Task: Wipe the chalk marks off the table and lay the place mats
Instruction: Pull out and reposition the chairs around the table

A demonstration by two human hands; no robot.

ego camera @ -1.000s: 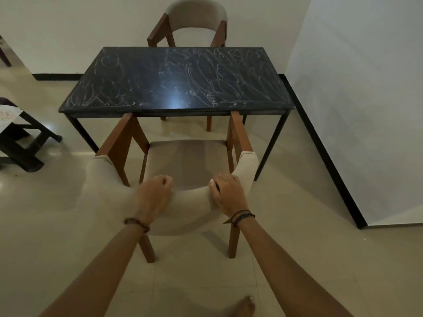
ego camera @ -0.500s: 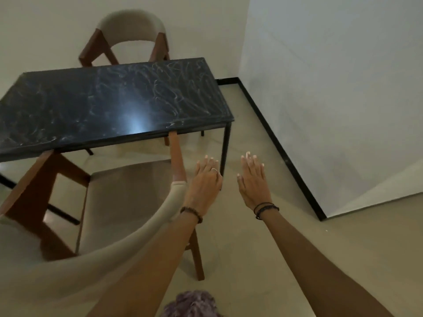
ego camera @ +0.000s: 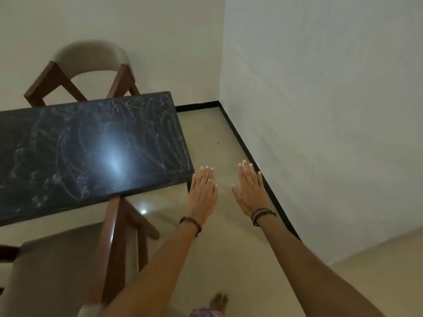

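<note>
Beside the table's (ego camera: 87,156) near right corner, the left hand (ego camera: 202,195) and right hand (ego camera: 250,193) float flat over the floor (ego camera: 217,138), fingers straight, holding nothing. They are probably free because no cloth has been picked up yet. Chalk marks (ego camera: 142,124) cover the dark top, so no wiping looks done. No place mats or cloth can be seen. There is one table, two hands and two chairs: a far chair (ego camera: 89,69) and a near chair (ego camera: 68,266), pulled out to give room.
</note>
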